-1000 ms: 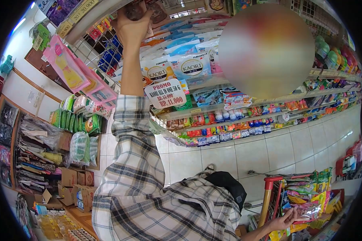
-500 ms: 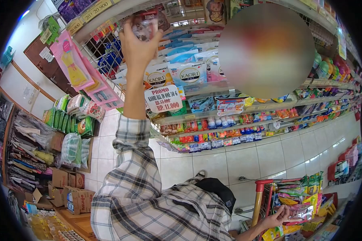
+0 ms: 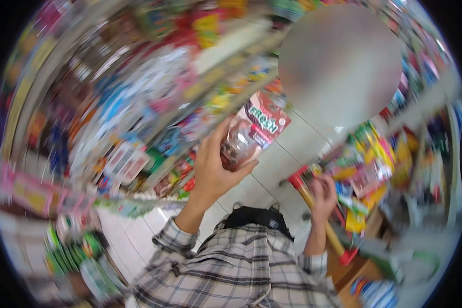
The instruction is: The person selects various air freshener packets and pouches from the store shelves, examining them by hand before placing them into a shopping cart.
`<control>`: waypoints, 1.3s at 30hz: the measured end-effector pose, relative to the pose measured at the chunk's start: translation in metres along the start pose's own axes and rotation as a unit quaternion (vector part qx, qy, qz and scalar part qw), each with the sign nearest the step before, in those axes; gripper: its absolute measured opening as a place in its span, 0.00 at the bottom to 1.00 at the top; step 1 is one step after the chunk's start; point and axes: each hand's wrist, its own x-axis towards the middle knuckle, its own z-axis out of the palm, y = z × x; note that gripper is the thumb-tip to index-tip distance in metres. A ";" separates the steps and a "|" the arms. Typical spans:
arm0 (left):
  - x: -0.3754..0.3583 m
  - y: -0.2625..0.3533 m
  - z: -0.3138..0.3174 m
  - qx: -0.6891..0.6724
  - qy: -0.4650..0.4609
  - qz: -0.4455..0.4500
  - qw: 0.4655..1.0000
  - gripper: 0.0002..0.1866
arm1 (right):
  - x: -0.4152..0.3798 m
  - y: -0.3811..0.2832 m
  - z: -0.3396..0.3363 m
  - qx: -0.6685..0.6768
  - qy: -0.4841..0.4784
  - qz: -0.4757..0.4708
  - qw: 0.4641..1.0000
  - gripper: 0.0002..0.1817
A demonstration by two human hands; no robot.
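A reddish-brown "Fresh" package (image 3: 262,120) with a clear bulging front is gripped in my left hand (image 3: 215,161), held up in front of my body. Its fingers wrap the lower left side, with the thumb at the bottom. Beside the red and yellow handle of the cart, my right hand (image 3: 323,197) is raised with its fingers partly curled; blur hides whether they hold anything. Just right of that hand lies a pink packet (image 3: 367,179) on the heap of colourful packets in the cart.
Blurred shelves of goods run along the left, with a white price sign (image 3: 127,161) on them. The cart handle (image 3: 305,195) is at my right. Green packages (image 3: 74,251) stand at lower left, and a cardboard box (image 3: 362,277) is at lower right.
My left hand has come down from the shelf with the package. My right hand has moved off the pink packet to beside the cart handle. The view has turned toward the cart.
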 end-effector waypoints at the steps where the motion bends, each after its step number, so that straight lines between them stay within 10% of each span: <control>1: -0.008 0.009 0.012 -0.024 -0.074 -0.006 0.997 0.48 | -0.002 -0.004 0.010 0.009 -0.034 -0.010 0.999 0.16; 8: -0.068 0.028 0.088 -0.100 -0.243 0.043 0.964 0.47 | -0.029 -0.004 -0.003 0.129 -0.118 0.143 0.974 0.13; 17: -0.080 0.074 0.139 -0.115 -0.258 0.114 0.952 0.46 | -0.051 -0.030 -0.029 0.122 0.066 0.126 0.982 0.08; 26: -0.061 0.065 0.130 -0.129 -0.252 0.087 0.955 0.34 | 0.008 -0.074 -0.188 -0.097 0.339 -0.035 0.935 0.08; 33: -0.051 0.026 0.105 -0.113 -0.178 -0.032 0.977 0.27 | 0.086 -0.026 -0.232 -0.326 0.177 0.055 0.927 0.13; 39: -0.050 -0.004 0.058 -0.028 -0.110 -0.124 0.986 0.23 | 0.089 -0.012 -0.224 -0.454 0.238 0.057 0.857 0.14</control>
